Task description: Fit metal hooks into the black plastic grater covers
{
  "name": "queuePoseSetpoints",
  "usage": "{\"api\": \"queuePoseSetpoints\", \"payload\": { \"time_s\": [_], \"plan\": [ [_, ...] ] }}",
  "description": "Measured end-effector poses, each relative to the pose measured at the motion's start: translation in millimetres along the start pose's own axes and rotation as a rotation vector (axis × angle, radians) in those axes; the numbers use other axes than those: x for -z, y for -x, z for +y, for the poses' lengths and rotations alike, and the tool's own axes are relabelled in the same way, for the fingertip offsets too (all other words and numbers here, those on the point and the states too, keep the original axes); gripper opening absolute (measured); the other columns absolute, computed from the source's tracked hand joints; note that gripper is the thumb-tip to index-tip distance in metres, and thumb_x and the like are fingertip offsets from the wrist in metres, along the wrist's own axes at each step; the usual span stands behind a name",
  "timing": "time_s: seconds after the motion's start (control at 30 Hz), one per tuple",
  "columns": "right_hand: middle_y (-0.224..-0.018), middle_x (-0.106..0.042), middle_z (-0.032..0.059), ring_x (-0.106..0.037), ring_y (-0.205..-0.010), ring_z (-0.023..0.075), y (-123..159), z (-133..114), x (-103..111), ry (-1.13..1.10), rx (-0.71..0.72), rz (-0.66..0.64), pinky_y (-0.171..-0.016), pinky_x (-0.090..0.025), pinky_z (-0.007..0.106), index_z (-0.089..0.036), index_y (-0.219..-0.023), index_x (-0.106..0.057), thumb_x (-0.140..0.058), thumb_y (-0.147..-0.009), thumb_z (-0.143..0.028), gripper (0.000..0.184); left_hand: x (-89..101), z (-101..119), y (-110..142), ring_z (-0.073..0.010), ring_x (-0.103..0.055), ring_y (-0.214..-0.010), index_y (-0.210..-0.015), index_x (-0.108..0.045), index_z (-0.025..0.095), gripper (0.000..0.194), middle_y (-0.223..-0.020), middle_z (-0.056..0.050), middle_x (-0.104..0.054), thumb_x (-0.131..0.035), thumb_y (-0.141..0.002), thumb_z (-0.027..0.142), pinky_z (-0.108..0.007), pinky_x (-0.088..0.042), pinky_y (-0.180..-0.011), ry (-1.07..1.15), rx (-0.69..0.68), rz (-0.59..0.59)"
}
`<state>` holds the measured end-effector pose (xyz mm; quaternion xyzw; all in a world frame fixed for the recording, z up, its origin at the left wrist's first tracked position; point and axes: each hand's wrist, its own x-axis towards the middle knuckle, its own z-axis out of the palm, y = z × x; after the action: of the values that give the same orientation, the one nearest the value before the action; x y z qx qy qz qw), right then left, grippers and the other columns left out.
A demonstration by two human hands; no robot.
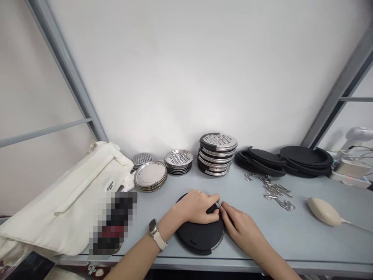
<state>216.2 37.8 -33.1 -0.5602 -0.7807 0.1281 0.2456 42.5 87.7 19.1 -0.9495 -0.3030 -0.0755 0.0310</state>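
A round black disc (198,237) with a sliver of metal rim lies near the table's front edge. My left hand (198,208), wearing a watch at the wrist, rests on its top with thumb and index finger curled at its upper right rim. My right hand (240,225) is closed in a pinch at that same rim. Between the two sets of fingertips shows a thin metal wire piece (219,204), mostly hidden by my fingers. Similar bent metal hooks (274,188) lie in a loose pile to the right.
Behind the hands stand a stack of black-edged grater discs (218,155), metal grater plates (178,159) and plain metal discs (150,175). Several black rings (304,159) sit at the back right, a cream mouse-shaped object (325,211) with a cord nearer. A white bag (78,194) occupies the left.
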Motion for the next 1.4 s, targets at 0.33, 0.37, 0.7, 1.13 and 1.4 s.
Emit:
{"api": "queuePoseSetpoints", "payload": {
  "time_s": [0.33, 0.37, 0.7, 1.13, 1.4],
  "plan": [
    [-0.077, -0.067, 0.0053, -0.064, -0.067, 0.0213, -0.4, 0.8, -1.2, -0.012, -0.002, -0.003, -0.059, -0.037, 0.03, -0.023, -0.088, -0.05, -0.025, -0.096, -0.029, 0.027, -1.1, -0.6, -0.3, -0.0194, -0.062, -0.063, -0.093, -0.046, 0.022, 0.016, -0.071, 0.001, -0.064, -0.045, -0.087, 0.037, -0.028, -0.033, -0.053, -0.019, -0.011, 0.019],
    [-0.077, -0.067, 0.0052, -0.064, -0.067, 0.0213, -0.3, 0.8, -1.1, -0.013, -0.002, -0.004, -0.059, -0.037, 0.03, -0.023, -0.087, -0.05, -0.025, -0.096, -0.029, 0.027, -1.1, -0.6, -0.3, -0.0194, -0.062, -0.062, -0.093, -0.046, 0.022, 0.016, -0.071, 0.001, -0.064, -0.045, -0.087, 0.037, -0.028, -0.032, -0.053, -0.022, -0.013, 0.022],
    [-0.074, -0.067, 0.0033, -0.064, -0.065, 0.0202, -0.7, 1.3, -1.8, 0.006, 0.009, 0.016, -0.057, -0.037, 0.028, -0.023, -0.085, -0.049, -0.026, -0.096, -0.029, 0.027, -0.1, 0.5, -0.3, -0.0198, -0.062, -0.064, -0.094, -0.047, 0.021, 0.017, -0.073, -0.001, -0.065, -0.046, -0.087, 0.036, -0.027, -0.033, -0.054, 0.001, 0.007, -0.008],
    [-0.075, -0.066, 0.0031, -0.063, -0.065, 0.0199, -0.3, -2.3, 1.9, 0.004, -0.017, -0.022, -0.058, -0.036, 0.028, -0.023, -0.082, -0.046, -0.026, -0.096, -0.029, 0.025, -0.4, 0.2, -0.1, -0.0198, -0.062, -0.064, -0.094, -0.047, 0.021, 0.015, -0.073, -0.001, -0.064, -0.046, -0.087, 0.035, -0.027, -0.035, -0.057, 0.004, 0.006, -0.007],
    [-0.077, -0.067, 0.0044, -0.063, -0.065, 0.0199, -0.5, -3.4, 4.3, 0.017, -0.006, -0.019, -0.057, -0.035, 0.028, -0.022, -0.084, -0.048, -0.026, -0.095, -0.027, 0.025, 0.2, 0.4, 0.0, -0.0199, -0.062, -0.065, -0.093, -0.047, 0.021, 0.017, -0.075, -0.002, -0.065, -0.045, -0.087, 0.037, -0.028, -0.035, -0.055, -0.02, 0.0, -0.013]
  ]
}}
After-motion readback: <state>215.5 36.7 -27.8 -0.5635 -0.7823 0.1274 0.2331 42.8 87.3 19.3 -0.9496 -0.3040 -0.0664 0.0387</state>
